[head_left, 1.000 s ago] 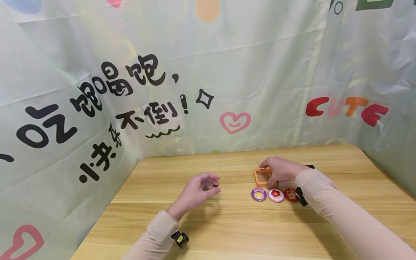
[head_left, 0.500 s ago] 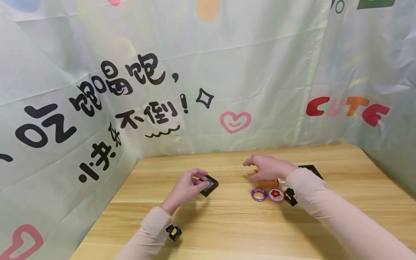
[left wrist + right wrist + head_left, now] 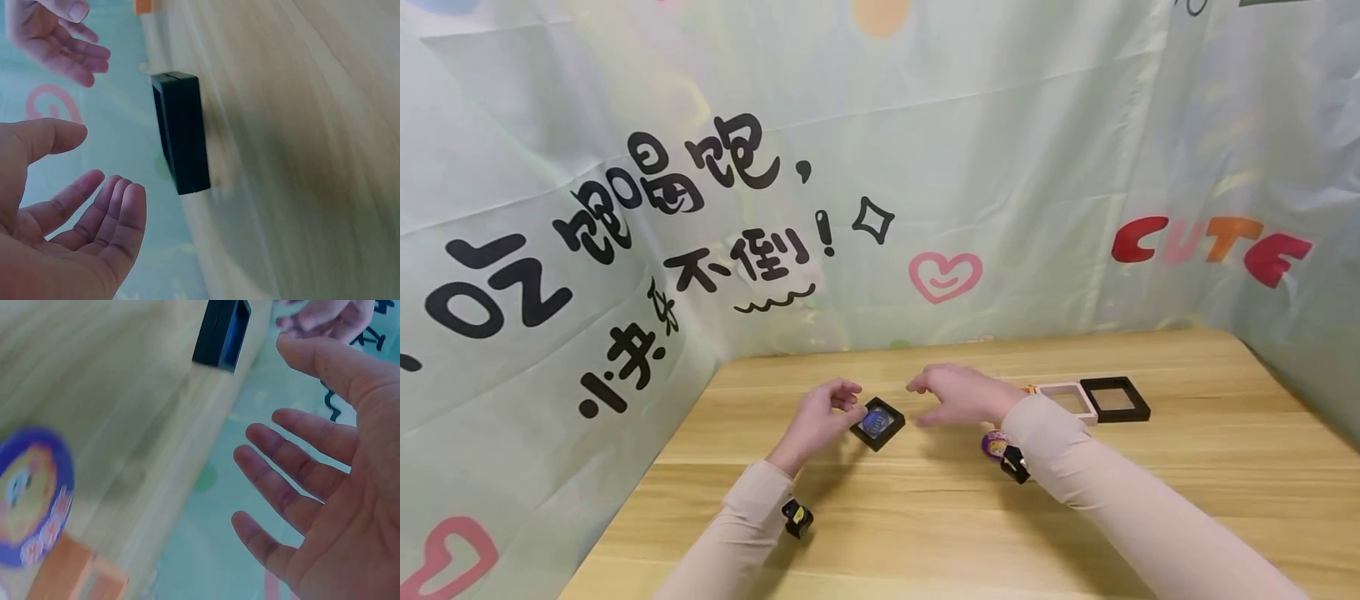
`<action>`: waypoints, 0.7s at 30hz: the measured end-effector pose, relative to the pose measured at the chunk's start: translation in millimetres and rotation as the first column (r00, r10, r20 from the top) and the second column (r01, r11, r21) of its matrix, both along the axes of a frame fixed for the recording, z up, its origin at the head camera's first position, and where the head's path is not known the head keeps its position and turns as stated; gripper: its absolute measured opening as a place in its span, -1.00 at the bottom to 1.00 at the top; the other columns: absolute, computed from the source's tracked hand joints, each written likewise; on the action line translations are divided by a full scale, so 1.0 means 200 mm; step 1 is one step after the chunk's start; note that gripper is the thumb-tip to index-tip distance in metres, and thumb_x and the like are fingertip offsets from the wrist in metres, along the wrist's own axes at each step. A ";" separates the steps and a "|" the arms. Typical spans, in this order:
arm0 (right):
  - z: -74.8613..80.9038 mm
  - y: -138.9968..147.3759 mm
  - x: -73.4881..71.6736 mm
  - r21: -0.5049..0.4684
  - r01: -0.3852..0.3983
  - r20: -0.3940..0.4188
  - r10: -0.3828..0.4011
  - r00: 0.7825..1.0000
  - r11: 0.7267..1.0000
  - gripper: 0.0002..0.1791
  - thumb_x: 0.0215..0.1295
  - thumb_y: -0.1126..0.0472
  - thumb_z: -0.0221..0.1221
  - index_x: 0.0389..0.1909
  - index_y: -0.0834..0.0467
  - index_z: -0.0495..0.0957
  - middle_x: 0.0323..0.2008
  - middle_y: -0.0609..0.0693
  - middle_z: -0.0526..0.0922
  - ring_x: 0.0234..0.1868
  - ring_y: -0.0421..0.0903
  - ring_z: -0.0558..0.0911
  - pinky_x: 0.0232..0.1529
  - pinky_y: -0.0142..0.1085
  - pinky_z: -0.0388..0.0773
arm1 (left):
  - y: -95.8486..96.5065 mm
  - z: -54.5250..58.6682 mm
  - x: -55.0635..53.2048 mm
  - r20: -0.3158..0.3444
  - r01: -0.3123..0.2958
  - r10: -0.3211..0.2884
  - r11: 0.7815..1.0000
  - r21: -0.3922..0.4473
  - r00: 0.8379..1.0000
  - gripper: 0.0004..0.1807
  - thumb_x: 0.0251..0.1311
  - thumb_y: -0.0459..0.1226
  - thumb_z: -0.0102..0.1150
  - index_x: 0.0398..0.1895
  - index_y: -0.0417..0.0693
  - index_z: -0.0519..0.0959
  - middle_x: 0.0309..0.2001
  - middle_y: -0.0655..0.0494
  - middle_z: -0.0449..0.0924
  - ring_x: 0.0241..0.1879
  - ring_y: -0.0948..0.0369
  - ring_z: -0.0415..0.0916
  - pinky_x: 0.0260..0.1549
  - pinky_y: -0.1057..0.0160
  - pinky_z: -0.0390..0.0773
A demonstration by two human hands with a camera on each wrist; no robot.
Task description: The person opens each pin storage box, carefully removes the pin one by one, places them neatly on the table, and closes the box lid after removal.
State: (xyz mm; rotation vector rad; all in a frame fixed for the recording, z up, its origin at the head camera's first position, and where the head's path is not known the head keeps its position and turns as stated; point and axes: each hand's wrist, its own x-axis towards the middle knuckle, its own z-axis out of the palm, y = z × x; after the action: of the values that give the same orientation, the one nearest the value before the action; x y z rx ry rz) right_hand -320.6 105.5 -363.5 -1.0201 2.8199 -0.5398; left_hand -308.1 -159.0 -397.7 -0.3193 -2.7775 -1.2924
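Observation:
A small black square frame [image 3: 887, 435] lies on the wooden table with a round blue badge [image 3: 875, 422] inside it. Just left of the frame is my left hand [image 3: 817, 423], its fingers relaxed and thumb apart; the left wrist view shows a gap between this hand and the frame. My right hand [image 3: 958, 395] hovers to the frame's right, fingers spread and holding nothing, as the right wrist view also shows. Under the right forearm, a purple-rimmed round badge [image 3: 62, 465] with a yellow cartoon face is partly covered in the head view.
An orange frame [image 3: 62, 569], mostly hidden behind the right wrist in the head view, stands in a row with a pale pink frame [image 3: 1087, 412] and another black frame [image 3: 1138, 410]. A printed curtain [image 3: 1022, 167] encloses the table's back and sides.
My left hand has set the black frame with the blue badge down and let go. My right hand has left the orange frame and moved left toward the black frame.

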 end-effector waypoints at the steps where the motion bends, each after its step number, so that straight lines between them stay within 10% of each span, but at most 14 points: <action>1: 0.00 -0.02 0.00 0.006 0.014 -0.003 -0.014 1.000 1.000 -0.35 0.39 0.03 0.41 0.39 0.26 0.57 0.25 0.17 0.69 0.25 0.13 0.69 0.34 0.06 0.64 | 0.00 0.00 -0.01 0.007 -0.004 0.004 1.000 -0.003 1.000 -0.65 0.28 -0.29 0.44 0.12 -0.13 0.69 -0.02 -0.07 0.75 -0.09 0.15 0.66 -0.14 0.23 0.72; 12: -0.06 -0.25 0.03 0.022 0.170 -0.022 -0.170 0.985 0.985 -0.41 0.21 -0.03 0.54 0.14 0.25 0.72 0.07 0.11 0.80 0.01 0.04 0.75 0.02 0.00 0.75 | -0.02 -0.03 -0.08 0.036 -0.004 0.009 0.990 -0.140 0.999 -0.57 0.32 -0.22 0.46 0.19 -0.21 0.66 0.11 -0.21 0.73 0.04 -0.01 0.70 0.10 -0.06 0.74; 21: -0.14 -0.36 0.02 0.029 0.197 -0.005 -0.197 0.980 0.980 -0.63 0.13 -0.01 0.58 -0.24 0.13 0.70 -0.30 -0.02 0.68 -0.35 -0.13 0.58 -0.30 -0.14 0.67 | 0.00 -0.05 -0.15 0.032 0.040 -0.033 0.971 -0.234 0.999 -0.66 0.28 -0.30 0.45 0.07 -0.27 0.71 -0.16 -0.06 0.78 -0.15 0.09 0.72 -0.09 0.10 0.74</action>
State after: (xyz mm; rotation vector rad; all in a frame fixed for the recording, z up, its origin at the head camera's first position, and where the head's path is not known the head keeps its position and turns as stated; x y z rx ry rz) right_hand -316.8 33.0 -390.6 -0.7406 2.9399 -0.5132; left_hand -337.7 -159.6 -407.8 -0.3691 -2.9662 -0.9804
